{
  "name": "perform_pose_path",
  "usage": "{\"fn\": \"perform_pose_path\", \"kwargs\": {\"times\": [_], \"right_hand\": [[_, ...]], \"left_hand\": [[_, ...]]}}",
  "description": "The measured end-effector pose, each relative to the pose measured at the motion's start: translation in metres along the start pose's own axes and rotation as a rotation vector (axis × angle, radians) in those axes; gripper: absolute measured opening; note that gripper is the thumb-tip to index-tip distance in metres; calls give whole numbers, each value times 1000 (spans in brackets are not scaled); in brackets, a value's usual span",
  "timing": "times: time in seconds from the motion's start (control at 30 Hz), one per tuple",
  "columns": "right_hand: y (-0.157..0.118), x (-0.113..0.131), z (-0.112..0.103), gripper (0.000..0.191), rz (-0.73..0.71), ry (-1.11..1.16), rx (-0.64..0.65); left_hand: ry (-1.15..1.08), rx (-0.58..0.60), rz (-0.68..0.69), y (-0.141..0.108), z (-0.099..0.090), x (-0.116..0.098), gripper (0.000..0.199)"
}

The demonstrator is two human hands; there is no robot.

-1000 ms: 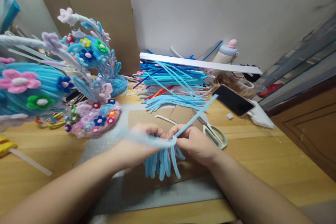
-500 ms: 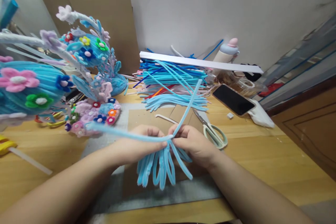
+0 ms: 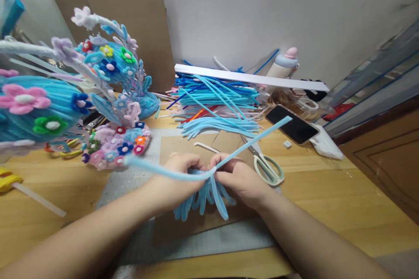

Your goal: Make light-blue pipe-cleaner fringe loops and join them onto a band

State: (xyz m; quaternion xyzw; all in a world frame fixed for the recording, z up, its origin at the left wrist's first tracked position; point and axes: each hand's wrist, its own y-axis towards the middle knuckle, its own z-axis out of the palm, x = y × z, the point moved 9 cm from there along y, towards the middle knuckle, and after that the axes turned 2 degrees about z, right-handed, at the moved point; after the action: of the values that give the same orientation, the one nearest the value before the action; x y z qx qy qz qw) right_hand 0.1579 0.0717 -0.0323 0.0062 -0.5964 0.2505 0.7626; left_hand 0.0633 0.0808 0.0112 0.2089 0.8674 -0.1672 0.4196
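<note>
Wood table w/ L hand & R hand gripping a looped lt-blue bundle.
Gray mat on table, cardboard sheet on mat; bundle is held above the cardboard, loops hanging below the fingers. L hand is closed, pinching the bundle's gathered top; R hand pinches just beside it, where a long lt-blue strand crosses, ends sticking out L & R. Can't tell if strand goes fully round bundle. Scissors lie near R hand, on its outer side. Risks, as I judge: if a pinch eases, loops could fan out/slip, b/c only fingers seem to hold them; a hard tug on strand could kink soft loops; its long free ends could snag nearby stuff.
</note>
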Motion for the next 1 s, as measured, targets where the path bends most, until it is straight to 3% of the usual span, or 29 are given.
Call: {"fn": "perform_pose_path", "kwargs": {"times": [0.2, 0.47, 0.87, 1.0], "right_hand": [[0, -9, 2, 27, 106, 117, 21], [1, -8, 8, 21, 105, 250, 120], [-2, 10, -1, 23, -28, -262, 26], [-3, 6, 1, 20, 13, -273, 43]], "left_hand": [[19, -19, 18, -2, -2, -1, 22], [15, -50, 59, -1, -6, -3, 21], [67, -10, -40, -1, 0, 6, 27], [140, -47, 7, -1, -3, 2, 20]]}}
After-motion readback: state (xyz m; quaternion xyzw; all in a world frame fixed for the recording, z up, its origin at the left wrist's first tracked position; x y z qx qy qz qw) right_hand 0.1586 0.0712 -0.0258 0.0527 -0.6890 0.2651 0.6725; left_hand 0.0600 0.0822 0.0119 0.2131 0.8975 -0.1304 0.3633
